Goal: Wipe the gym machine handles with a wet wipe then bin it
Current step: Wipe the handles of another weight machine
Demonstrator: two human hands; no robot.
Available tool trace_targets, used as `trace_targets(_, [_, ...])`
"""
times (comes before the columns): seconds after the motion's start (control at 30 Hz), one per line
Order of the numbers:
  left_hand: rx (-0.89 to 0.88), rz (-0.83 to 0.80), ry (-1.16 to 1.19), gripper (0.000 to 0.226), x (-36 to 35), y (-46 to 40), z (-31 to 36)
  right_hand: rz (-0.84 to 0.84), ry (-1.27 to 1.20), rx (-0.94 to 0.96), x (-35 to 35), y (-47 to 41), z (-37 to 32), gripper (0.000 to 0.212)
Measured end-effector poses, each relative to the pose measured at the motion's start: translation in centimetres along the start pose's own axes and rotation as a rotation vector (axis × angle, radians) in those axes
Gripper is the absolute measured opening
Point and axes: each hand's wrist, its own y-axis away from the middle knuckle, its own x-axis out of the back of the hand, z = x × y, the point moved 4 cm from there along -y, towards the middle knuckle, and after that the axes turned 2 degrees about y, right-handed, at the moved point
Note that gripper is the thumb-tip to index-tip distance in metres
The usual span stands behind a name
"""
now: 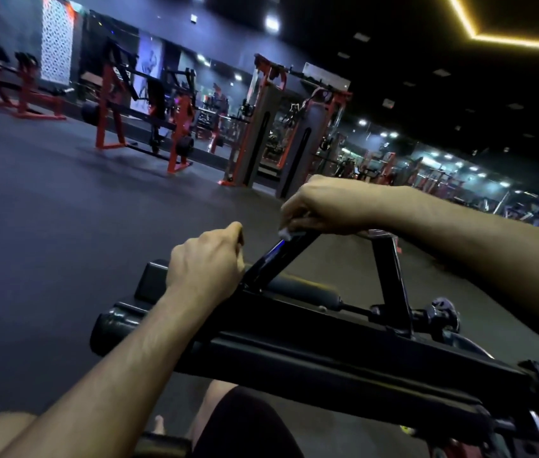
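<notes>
left hand (207,259) fisted on machine bar (271,259); right hand (324,206) pinching wet wipe (284,233) against handle.

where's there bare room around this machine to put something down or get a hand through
Bare floor spreads wide left of the black machine frame, up to the red racks. A hand could pass through the open triangle between the two slanted bars. It is crowded at the top bar, where the right hand holds the wipe, and by the left hand.
</notes>
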Motion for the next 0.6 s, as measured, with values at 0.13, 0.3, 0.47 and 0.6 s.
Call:
trace_targets(0.13, [-0.017,0.043,0.022,0.009,0.0,0.1,0.0,0.007,0.066,-0.094,0.0,-0.9,0.3,0.019])
trace_targets(0.3, [-0.030,0.046,0.055,0.007,0.6,0.4,0.3,-0.132,0.050,-0.052,-2.7,-3.2,-2.6,0.015])
trace_targets(0.47, [-0.033,0.067,0.061,0.007,1.0,0.4,0.2,-0.045,0.013,0.053,-2.3,-1.1,-2.0,0.029])
trace_targets(0.6, [-0.041,0.073,0.063,0.007,0.9,0.6,0.2,-0.074,-0.005,0.086,-1.5,-0.7,-1.8,0.023])
